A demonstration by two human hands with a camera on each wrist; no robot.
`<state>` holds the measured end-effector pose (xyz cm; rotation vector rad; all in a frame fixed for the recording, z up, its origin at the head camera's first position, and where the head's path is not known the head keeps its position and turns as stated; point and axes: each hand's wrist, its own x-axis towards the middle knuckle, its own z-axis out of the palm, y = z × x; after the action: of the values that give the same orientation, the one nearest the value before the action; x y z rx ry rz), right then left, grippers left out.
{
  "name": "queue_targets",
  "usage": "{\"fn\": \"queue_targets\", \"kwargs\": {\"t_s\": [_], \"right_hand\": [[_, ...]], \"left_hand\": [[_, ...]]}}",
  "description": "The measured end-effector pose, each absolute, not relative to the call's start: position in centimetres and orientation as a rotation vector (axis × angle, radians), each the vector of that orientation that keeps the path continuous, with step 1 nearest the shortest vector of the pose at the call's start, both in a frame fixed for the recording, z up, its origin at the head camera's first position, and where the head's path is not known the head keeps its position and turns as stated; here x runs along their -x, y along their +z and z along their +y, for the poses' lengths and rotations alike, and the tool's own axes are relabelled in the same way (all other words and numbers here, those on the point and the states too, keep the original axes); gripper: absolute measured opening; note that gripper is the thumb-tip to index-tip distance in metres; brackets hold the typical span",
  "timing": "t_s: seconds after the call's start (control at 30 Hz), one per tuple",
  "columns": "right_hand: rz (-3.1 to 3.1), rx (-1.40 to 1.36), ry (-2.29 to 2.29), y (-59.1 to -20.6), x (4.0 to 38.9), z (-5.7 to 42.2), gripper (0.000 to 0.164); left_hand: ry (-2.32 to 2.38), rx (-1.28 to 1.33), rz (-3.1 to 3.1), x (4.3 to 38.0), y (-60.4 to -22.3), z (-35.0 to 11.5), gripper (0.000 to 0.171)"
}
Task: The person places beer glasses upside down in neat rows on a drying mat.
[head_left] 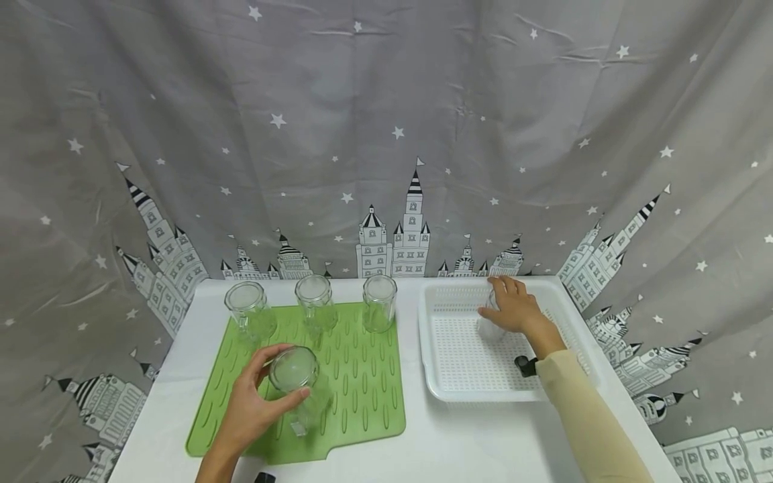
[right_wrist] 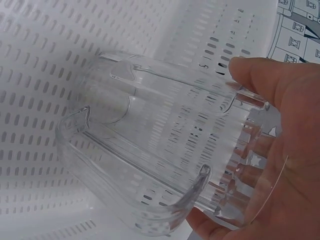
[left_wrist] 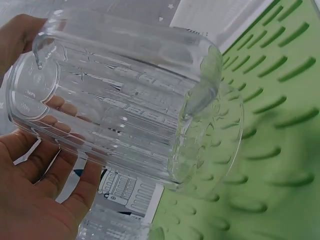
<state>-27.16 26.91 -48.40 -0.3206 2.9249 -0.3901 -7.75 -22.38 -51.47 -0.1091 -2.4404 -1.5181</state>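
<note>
My left hand (head_left: 256, 402) grips a clear glass mug (head_left: 294, 369) over the front part of a green ridged mat (head_left: 362, 376). In the left wrist view, the fingers (left_wrist: 62, 172) curve round the base end of this mug, and its rim faces the mat; whether they touch cannot be told. My right hand (head_left: 513, 308) holds another clear glass mug (right_wrist: 150, 135) by its upper end inside a white perforated basket (head_left: 449, 392). That mug's handle (right_wrist: 140, 200) shows in the right wrist view, while the hand covers much of it in the head view.
Three more glass mugs stand along the mat's back edge: a left one (head_left: 246, 298), a middle one (head_left: 315, 302) and a right one (head_left: 379, 302). Mat and basket lie side by side on a white table (head_left: 386, 463). A grey printed curtain (head_left: 386, 134) hangs behind.
</note>
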Motion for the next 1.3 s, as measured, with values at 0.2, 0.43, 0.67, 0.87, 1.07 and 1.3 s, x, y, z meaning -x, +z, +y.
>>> {"fn": "queue_targets", "kwargs": {"t_s": [0.2,0.43,0.67,0.87,1.07,1.3], "right_hand": [[2.929,0.292,-0.397,-48.4,26.9,26.8,0.083],[2.938,0.285,-0.407,-49.0,26.9,27.2,0.084],[2.963,0.279,-0.428,-48.6,26.6,27.2,0.082],[2.965,0.276,-0.411,-48.5,26.3,27.1,0.083],[2.952,0.271,-0.420,-49.1,26.5,27.2,0.086],[2.956,0.269,-0.428,-48.7,26.1,26.7,0.085]], "left_hand": [[-1.444,0.071,-2.456,8.4,-51.2,-23.8,0.078],[-1.418,0.008,-2.449,9.5,-51.4,-26.1,0.079],[-1.380,-0.009,-2.469,10.4,-51.3,-27.6,0.081],[-1.397,-0.036,-2.465,11.1,-52.0,-28.0,0.081],[-1.432,-0.052,-2.455,11.6,-53.3,-27.9,0.084],[-1.481,-0.094,-2.488,11.9,-53.5,-27.6,0.091]]}}
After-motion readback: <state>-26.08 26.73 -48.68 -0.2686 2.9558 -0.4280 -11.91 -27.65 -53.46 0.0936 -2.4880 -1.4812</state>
